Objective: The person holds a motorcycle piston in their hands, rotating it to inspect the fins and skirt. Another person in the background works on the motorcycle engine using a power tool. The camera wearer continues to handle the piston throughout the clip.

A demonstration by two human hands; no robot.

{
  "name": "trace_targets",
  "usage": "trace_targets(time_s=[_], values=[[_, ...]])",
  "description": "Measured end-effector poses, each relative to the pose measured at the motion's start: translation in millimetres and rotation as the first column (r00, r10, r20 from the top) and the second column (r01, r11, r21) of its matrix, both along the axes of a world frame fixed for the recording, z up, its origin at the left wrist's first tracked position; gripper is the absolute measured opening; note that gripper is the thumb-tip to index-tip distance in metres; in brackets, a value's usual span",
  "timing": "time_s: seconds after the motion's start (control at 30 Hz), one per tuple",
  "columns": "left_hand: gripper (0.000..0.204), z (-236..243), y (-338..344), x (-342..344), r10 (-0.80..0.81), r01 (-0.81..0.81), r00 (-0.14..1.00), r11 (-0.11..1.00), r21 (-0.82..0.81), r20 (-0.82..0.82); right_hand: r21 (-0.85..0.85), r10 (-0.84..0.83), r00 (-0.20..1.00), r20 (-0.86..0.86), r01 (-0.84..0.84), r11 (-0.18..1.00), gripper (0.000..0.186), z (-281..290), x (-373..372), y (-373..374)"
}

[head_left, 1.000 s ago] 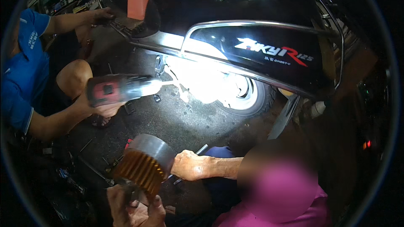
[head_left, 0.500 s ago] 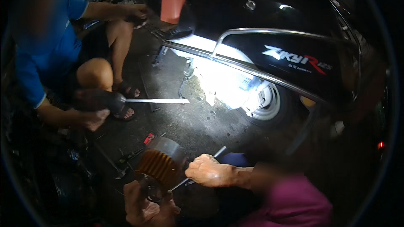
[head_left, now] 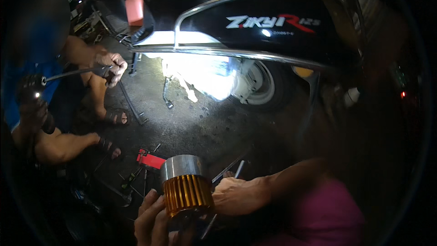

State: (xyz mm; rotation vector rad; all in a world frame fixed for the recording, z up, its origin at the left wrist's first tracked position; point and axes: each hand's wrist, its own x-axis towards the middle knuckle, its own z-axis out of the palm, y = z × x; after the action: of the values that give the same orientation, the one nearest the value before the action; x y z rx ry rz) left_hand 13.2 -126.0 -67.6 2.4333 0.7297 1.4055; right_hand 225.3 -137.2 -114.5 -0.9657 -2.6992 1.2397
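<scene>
My left hand [head_left: 152, 221] is wrapped around the underside of a finned metal cylinder [head_left: 187, 193], gold over its ribbed part with a plain silver collar on top. My right hand [head_left: 241, 196] is closed around a thin metal rod [head_left: 240, 168], which slants down past the cylinder's right side. Its lower end shows beneath my hand. The fingertips of my right hand are partly hidden behind the cylinder; whether they touch it I cannot tell.
A black scooter [head_left: 282, 32] with a chrome rail and brightly lit rear wheel stands ahead. On the left a co-worker holds a power tool [head_left: 34, 92] with a long shaft, the other hand [head_left: 111, 66] at its tip. Beyond my left hand, a red case [head_left: 150, 158] lies among hand tools.
My view has shifted, and the cylinder is now more upright, closer to my right hand. The co-worker has raised the power tool and brought a hand to its shaft.
</scene>
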Motion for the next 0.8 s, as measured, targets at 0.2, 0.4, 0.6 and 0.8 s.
trace_targets(time_s=[0.2,0.4,0.6,0.8], values=[[0.032,-29,13,27,-0.206,0.207,0.978,0.978,0.015,-0.044,-0.179,-0.047,0.922,0.384,0.124,0.976,0.022,45,28,-42],[0.029,-36,18,56,-0.318,0.323,0.945,0.944,0.067,-0.073,0.08,-0.447,0.813,0.374,0.451,0.889,0.026,41,60,-91],[0.029,-54,13,77,-0.257,0.27,0.96,0.955,0.121,-0.112,0.257,-0.65,0.686,0.328,0.597,0.76,0.015,-4,69,-96],[0.028,-61,0,103,-0.269,0.297,0.95,0.937,0.184,-0.159,0.191,-0.647,0.716,0.261,0.619,0.762,0.014,-7,94,-114]])
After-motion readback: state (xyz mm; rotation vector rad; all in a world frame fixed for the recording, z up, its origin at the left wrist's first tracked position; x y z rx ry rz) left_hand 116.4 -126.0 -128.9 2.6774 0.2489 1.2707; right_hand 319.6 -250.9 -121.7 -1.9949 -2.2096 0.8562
